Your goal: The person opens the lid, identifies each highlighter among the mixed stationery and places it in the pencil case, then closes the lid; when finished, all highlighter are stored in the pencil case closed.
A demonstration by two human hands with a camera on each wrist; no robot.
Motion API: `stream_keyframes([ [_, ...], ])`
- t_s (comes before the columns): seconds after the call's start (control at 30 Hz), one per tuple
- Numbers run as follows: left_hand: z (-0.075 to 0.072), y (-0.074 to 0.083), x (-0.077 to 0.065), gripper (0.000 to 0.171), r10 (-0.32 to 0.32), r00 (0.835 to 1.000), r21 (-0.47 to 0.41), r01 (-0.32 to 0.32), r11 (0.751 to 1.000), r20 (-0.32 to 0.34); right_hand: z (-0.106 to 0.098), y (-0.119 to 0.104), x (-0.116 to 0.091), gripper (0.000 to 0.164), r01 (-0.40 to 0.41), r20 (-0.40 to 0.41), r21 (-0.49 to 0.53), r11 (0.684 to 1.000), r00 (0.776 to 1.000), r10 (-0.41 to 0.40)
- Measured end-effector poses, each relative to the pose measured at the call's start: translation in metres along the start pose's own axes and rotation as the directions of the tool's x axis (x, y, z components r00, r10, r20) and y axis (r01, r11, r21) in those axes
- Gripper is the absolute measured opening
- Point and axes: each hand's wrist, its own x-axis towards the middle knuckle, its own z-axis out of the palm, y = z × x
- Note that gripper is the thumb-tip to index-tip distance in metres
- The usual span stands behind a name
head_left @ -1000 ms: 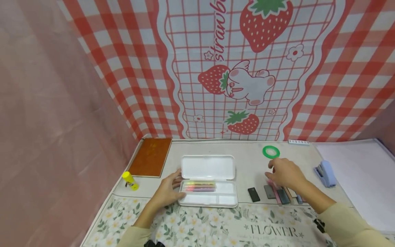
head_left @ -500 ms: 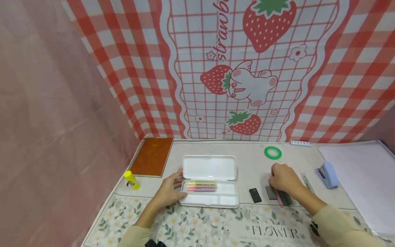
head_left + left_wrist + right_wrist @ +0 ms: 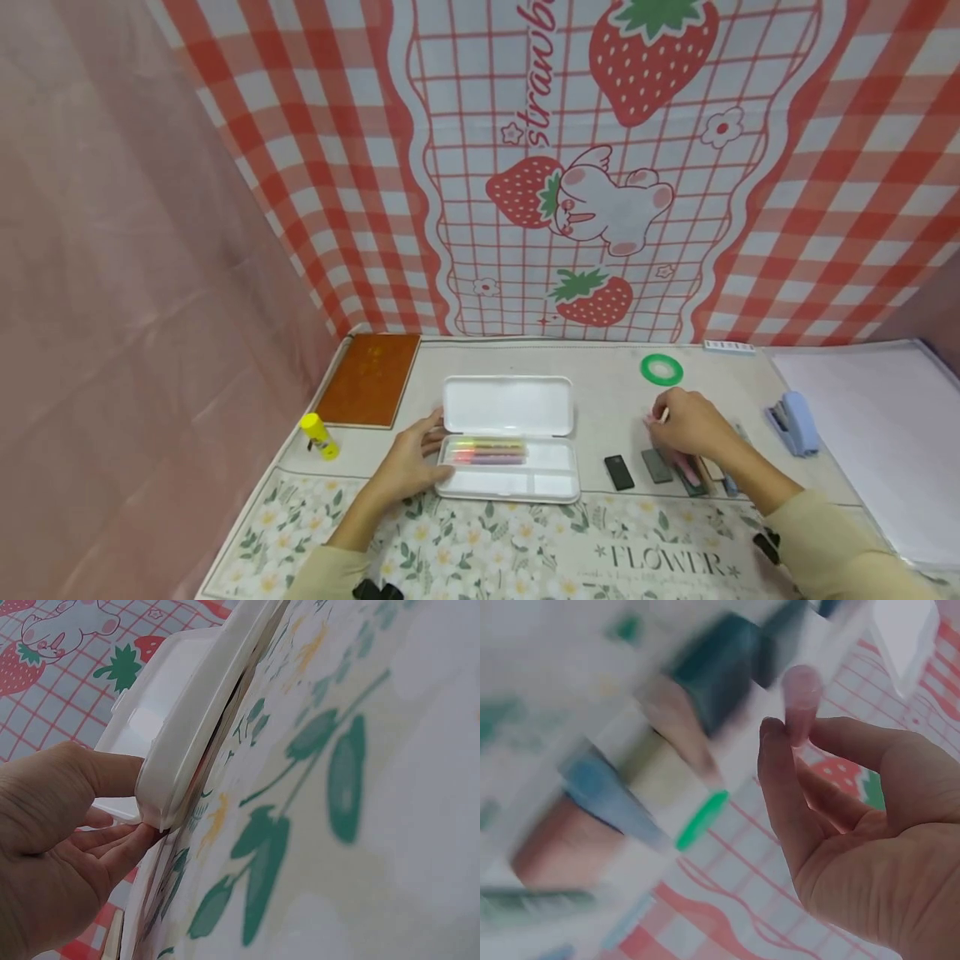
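My left hand (image 3: 411,460) grips the left end of a white pencil case (image 3: 553,486), which lies with its lid raised. In the left wrist view the thumb is on the case's side (image 3: 174,761) and the fingertips reach its lower edge. Several colored pens (image 3: 487,452) lie in the back compartment. My right hand (image 3: 693,425) pinches a pink pen (image 3: 802,697) between thumb and fingers, tilted above the other stationery. Beneath and beside that hand are a grey block (image 3: 657,466), a dark green block (image 3: 692,487), and other small pieces partly hidden by the arm.
A black block (image 3: 618,472) lies right of the case. Green tape (image 3: 662,370) is behind the right hand, with a blue stapler (image 3: 793,423) and white sheet (image 3: 870,442) farther right. A yellow glue stick (image 3: 320,437) and brown notebook (image 3: 369,381) lie left.
My right hand closed on the pink pen and lifted it off the tabletop, shifting slightly away from me. My left hand stays at the pencil case.
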Motion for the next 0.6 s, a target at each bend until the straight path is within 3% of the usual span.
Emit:
stream_keyframes([
  [0.3,0.000,0.000,0.000,0.091,-0.008,1.000,0.009,0.008,1.000,0.002,-0.036,-0.014,0.006,0.018,0.100,-0.059,-0.005,0.995,0.993,-0.100],
  [0.47,0.000,0.001,0.000,0.091,-0.008,1.000,0.013,0.008,1.000,0.009,-0.035,-0.031,0.010,0.018,0.172,-0.078,-0.019,0.985,0.982,-0.173],
  [0.6,0.000,0.001,0.000,0.091,0.002,1.000,0.013,-0.002,1.000,0.010,-0.024,-0.056,0.016,0.017,0.275,-0.080,-0.039,0.961,0.957,-0.278],
])
